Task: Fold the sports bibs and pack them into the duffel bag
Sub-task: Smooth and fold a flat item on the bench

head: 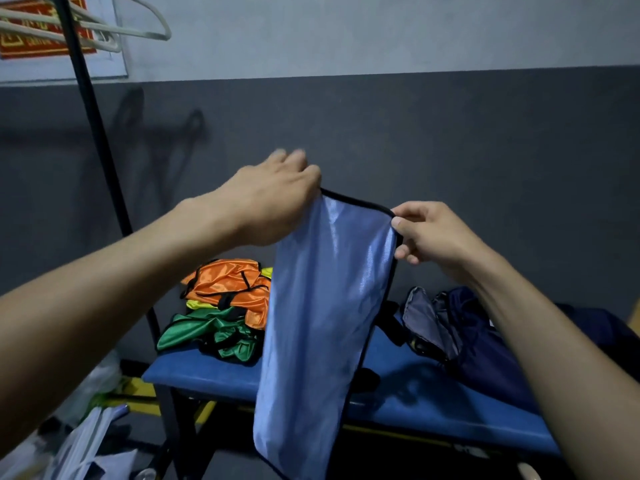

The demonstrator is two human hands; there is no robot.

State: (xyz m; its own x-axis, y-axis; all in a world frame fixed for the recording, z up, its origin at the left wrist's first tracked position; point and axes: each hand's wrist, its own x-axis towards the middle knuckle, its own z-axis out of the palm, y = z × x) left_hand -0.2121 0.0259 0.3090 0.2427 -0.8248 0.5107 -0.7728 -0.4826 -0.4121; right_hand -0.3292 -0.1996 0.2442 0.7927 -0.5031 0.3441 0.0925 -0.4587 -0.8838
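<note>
A light blue bib with black edging hangs lengthwise in the air in front of me. My left hand pinches its top left corner. My right hand pinches the top right corner between thumb and fingers. Behind the bib, a heap of orange bibs, yellow and green bibs lies on the left end of a blue bench. A dark navy duffel bag stands open on the bench's right part, its grey lining showing.
A black pole of a clothes rack rises at the left, with white hangers on top. Plastic bags and papers lie on the floor at lower left. A grey wall is close behind the bench.
</note>
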